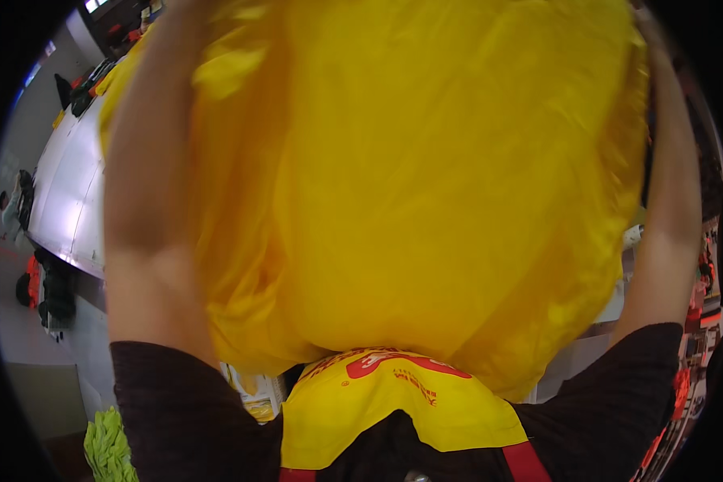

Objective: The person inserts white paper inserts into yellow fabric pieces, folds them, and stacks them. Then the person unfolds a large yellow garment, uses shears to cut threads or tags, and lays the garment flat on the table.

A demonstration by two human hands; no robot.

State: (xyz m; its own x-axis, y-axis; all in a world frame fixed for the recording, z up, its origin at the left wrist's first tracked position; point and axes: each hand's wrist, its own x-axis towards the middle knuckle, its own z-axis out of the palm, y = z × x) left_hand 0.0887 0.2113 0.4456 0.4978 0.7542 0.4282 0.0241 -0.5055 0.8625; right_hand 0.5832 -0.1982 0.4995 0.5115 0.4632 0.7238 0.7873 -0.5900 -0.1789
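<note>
A large sheet of shiny yellow fabric (442, 177) hangs spread out between my raised arms and fills most of the head view. Creases and folds run down its left and right sides, and its lower part bulges toward my chest. Both bare forearms reach up past the fabric's sides, the left one blurred. My hands lie beyond the upper edge of the picture, so their grip does not show. Below the fabric is the yellow apron (402, 402) that I wear, with red print and red straps, over a black short-sleeved top.
A long white table (68, 193) runs along the left, with dark and coloured items at its far end. Dark and orange bundles (52, 289) stand below it. Yellow-green material (109, 446) lies at the lower left. A person (10, 210) is far off left. Cluttered red items line the right rim.
</note>
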